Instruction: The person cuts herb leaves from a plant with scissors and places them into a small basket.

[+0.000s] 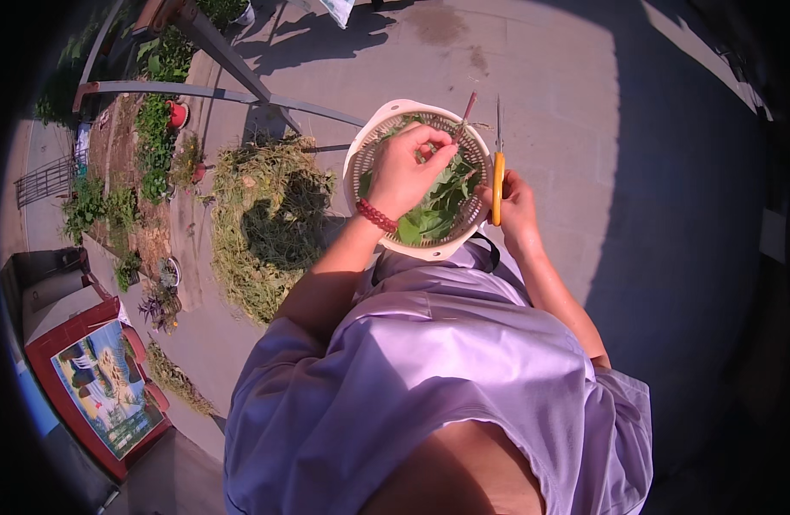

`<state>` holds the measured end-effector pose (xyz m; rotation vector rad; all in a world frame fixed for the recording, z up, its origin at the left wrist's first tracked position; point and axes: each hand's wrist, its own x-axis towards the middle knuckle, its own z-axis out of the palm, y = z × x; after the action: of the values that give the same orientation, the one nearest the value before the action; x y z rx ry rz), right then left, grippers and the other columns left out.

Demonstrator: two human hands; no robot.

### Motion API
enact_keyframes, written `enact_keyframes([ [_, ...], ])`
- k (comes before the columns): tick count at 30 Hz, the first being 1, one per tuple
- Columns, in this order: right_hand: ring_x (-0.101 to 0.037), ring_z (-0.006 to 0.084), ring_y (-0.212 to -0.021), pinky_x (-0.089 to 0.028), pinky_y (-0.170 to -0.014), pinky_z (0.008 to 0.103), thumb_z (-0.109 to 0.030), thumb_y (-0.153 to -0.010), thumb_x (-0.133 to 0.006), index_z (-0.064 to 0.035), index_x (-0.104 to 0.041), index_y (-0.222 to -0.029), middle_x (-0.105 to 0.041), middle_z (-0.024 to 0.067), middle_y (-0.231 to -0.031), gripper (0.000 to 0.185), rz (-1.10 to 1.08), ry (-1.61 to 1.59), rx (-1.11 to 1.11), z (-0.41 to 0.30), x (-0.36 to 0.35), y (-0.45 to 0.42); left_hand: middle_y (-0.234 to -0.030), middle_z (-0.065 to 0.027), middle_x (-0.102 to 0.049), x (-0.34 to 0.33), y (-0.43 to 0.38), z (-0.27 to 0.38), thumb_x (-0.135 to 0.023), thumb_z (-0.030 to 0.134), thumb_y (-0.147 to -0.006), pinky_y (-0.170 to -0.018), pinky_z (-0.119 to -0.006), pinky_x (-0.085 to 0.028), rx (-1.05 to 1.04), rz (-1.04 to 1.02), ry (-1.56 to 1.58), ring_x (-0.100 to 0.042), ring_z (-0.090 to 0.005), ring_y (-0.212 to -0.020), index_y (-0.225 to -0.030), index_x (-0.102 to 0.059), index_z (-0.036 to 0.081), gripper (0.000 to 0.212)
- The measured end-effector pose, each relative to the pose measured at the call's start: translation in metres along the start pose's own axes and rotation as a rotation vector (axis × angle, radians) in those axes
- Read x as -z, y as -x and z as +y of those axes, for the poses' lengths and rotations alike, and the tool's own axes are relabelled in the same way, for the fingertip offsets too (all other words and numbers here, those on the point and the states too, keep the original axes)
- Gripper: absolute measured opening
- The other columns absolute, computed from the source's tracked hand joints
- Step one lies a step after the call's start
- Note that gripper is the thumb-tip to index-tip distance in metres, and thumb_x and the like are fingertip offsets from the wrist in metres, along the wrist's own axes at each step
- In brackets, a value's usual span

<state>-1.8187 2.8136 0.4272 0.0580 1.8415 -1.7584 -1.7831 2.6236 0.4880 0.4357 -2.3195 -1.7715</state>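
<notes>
A pale plastic colander point(363, 145) sits at my lap with green leaves point(437, 206) inside. Over it, my left hand point(417, 161), with a red bead bracelet at the wrist, has its thumb and fingertips pinched around the lower end of a reddish plant stem point(467, 109), as far as the view shows. My right hand point(514, 203) holds yellow-handled scissors point(498, 170) beside the colander's right rim, their blades pointing away from me. Some of its fingers are hidden behind the handles.
A heap of drying plants point(266, 225) lies on the paving to the left. Beyond it are a metal frame point(224, 55), a planted bed point(155, 148) and a red flowerpot point(177, 114). At the lower left stands a red table with a picture top point(108, 386).
</notes>
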Motion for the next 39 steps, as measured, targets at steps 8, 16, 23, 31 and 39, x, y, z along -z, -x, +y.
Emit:
enact_keyframes([
  [8,-0.054,0.0091,-0.072,-0.046,-0.063,0.0236,-0.006,-0.083,-0.071,0.0028,-0.056,-0.107,-0.061,0.0024,-0.085,0.029,-0.105,0.024,-0.057,-0.013,-0.016,-0.001,-0.099,-0.0032,-0.070,0.072,0.037,0.008,-0.062,0.018,-0.095,-0.071,-0.021,-0.050,0.207,0.198,0.386,-0.064,-0.0073,-0.084,-0.102,-0.065,0.006,0.014],
  [16,-0.052,0.0083,-0.060,-0.042,-0.051,0.0236,-0.009,-0.083,-0.072,0.0018,-0.055,-0.106,-0.059,0.0015,-0.079,0.030,-0.167,0.081,-0.057,-0.023,-0.031,0.009,-0.100,-0.0013,-0.066,0.136,0.099,0.009,-0.059,0.023,-0.096,-0.074,-0.023,-0.046,0.348,0.449,0.542,-0.059,-0.0068,-0.083,-0.109,-0.062,0.008,0.020],
  [23,-0.052,0.0082,-0.055,-0.042,-0.046,0.0233,-0.010,-0.084,-0.070,0.0011,-0.055,-0.105,-0.058,0.0017,-0.074,0.028,-0.228,0.042,-0.053,-0.028,-0.040,0.015,-0.097,-0.0027,-0.069,0.352,0.191,-0.076,-0.070,0.037,-0.088,-0.065,-0.024,-0.050,0.574,0.971,-0.352,-0.061,-0.0092,-0.078,-0.119,-0.062,0.005,0.045],
  [31,-0.053,0.0092,-0.054,-0.042,-0.047,0.0236,-0.010,-0.084,-0.070,0.0018,-0.056,-0.104,-0.059,0.0023,-0.074,0.027,-0.176,0.054,-0.060,-0.029,-0.041,0.014,-0.082,-0.0034,-0.065,0.176,0.125,-0.037,-0.074,0.014,-0.082,-0.058,-0.028,-0.047,0.117,0.614,-0.561,-0.057,-0.0130,-0.065,-0.088,-0.070,0.006,0.011],
  [39,-0.054,0.0091,-0.054,-0.042,-0.046,0.0236,-0.010,-0.083,-0.071,0.0017,-0.055,-0.106,-0.060,0.0026,-0.074,0.030,-0.120,0.010,-0.056,-0.030,-0.045,0.019,-0.083,-0.0016,-0.059,0.058,0.096,-0.019,-0.076,0.010,-0.075,-0.061,-0.029,-0.048,-0.056,0.135,-0.422,-0.057,-0.0146,-0.067,-0.089,-0.071,0.011,0.014],
])
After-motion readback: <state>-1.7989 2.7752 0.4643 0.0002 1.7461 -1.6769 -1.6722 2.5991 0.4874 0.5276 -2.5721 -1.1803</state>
